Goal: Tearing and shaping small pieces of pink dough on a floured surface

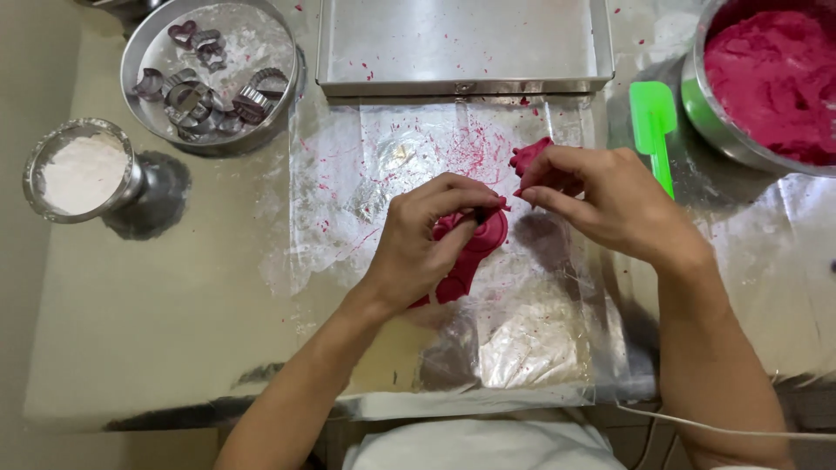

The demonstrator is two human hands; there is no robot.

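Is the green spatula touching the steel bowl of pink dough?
Cannot tell. In the head view the green spatula lies right beside the steel bowl, its blade edge meeting the bowl's wall with no visible gap, but actual contact is not plain from above.

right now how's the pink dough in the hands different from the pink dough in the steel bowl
The dough in the hands is a thin, flattened, smooth piece; the dough in the steel bowl is a big, rough, lumpy mass. The hand-held piece is pinched by the left hand, with a small scrap at the right hand; the bowl's dough lies untouched. Both share the same deep pink colour.
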